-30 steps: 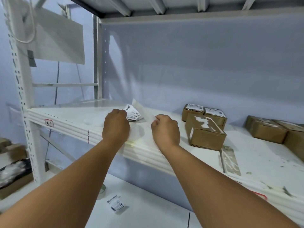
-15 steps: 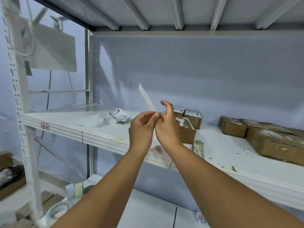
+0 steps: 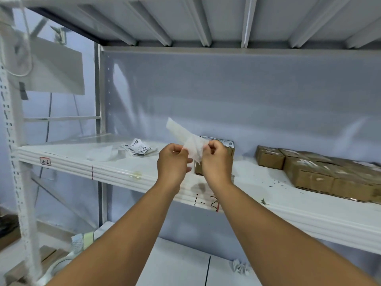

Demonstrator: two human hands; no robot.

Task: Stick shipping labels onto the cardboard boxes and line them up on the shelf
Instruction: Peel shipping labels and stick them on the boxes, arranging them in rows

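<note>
White, thin, translucent sheet (image 3: 181,132): pinched at its lower end by left hand (image 3: 174,163) and right hand (image 3: 215,161), fingers of both curled on it, directly in front of the nearest cardboard boxes (image 3: 229,151). Raised clear of the shelf (image 3: 115,170) within the last second; label stack (image 3: 137,147) left behind, lying left of those boxes. Judged: label being split from its backing, not yet stuck on. Next, expose the adhesive face and press flat onto a box top. Avoid letting the thin sheet fold onto itself. Also present: further boxes (image 3: 309,172), well to the right of the nearest ones.
</note>
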